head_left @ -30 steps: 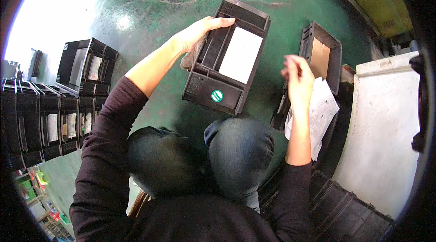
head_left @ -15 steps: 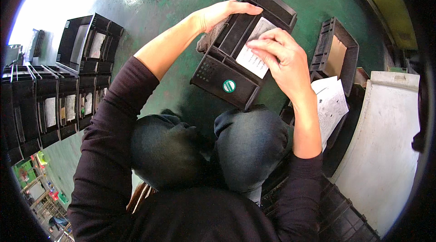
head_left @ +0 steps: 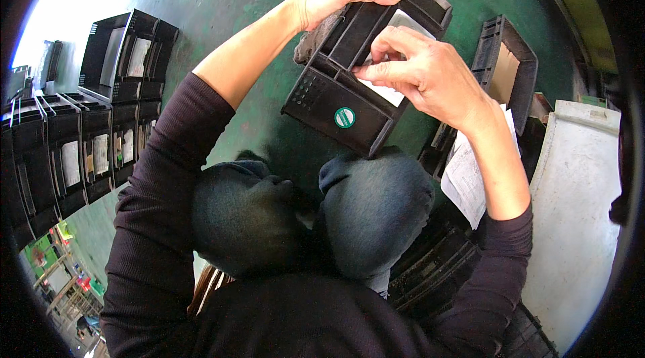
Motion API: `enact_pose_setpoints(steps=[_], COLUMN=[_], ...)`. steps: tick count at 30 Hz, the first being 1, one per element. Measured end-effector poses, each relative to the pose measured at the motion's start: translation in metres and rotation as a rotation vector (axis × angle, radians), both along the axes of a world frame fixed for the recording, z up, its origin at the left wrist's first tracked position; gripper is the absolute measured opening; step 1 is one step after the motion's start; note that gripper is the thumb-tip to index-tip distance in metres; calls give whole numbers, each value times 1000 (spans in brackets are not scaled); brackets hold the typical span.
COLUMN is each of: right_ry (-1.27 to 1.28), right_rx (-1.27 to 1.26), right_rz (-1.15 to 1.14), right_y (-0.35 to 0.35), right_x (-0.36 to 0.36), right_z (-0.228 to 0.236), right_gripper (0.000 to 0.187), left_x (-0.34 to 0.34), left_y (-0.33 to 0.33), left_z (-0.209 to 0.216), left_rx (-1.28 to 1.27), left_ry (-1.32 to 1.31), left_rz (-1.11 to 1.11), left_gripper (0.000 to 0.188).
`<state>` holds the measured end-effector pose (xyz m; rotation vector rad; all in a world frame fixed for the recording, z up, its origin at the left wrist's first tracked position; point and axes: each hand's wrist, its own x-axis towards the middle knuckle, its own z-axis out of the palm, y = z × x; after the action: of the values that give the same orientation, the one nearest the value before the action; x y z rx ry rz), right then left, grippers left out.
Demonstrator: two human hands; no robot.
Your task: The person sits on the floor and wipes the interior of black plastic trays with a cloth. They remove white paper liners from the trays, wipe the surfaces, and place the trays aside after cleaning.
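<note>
A black plastic bin (head_left: pixel 353 110) is held tilted beyond my knees, a round green sticker (head_left: pixel 345 117) on its near panel. My left hand (head_left: pixel 336 3) grips its far left side, thumb lying over the rim. A white paper label (head_left: pixel 384 91) lies on the bin's side, partly covered by my right hand (head_left: pixel 416 65). The right thumb and forefinger are pinched together at the label's left edge. Beneath my left wrist, against the bin, shows a grey-brown, rough-looking thing (head_left: pixel 309 47) whose kind I cannot make out.
Several black bins with pale labels are stacked at left (head_left: pixel 80 146). On the right stand a black crate (head_left: pixel 531 65) with cardboard inside, loose white papers (head_left: pixel 467 183) and a pale board (head_left: pixel 578 217). Dark crates (head_left: pixel 437 267) lie beside my right knee.
The bin has shifted slightly away and to the right. My right fingers have moved to the label's left edge, and the right forearm has swung outward to the right.
</note>
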<state>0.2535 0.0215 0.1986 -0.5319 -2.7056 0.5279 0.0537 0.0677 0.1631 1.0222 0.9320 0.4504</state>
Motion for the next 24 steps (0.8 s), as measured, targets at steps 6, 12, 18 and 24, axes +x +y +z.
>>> enact_pose_setpoints(steps=[6, 12, 18, 24], right_ry=[-28, -99, -155, -97], right_rx=[178, 63, 83, 96], right_rz=[94, -47, -230, -250], right_y=[6, -8, -29, -38], right_x=[0, -5, 1, 23], right_z=[5, 17, 20, 16], right_gripper=[12, 10, 14, 10], left_x=[2, 3, 2, 5], left_y=[-1, 0, 0, 2], left_z=[-3, -5, -8, -6], left_rx=[27, -19, -20, -107], left_ry=[-57, -66, -94, -186], left_rz=[18, 24, 34, 37], left_gripper=[41, 40, 41, 44])
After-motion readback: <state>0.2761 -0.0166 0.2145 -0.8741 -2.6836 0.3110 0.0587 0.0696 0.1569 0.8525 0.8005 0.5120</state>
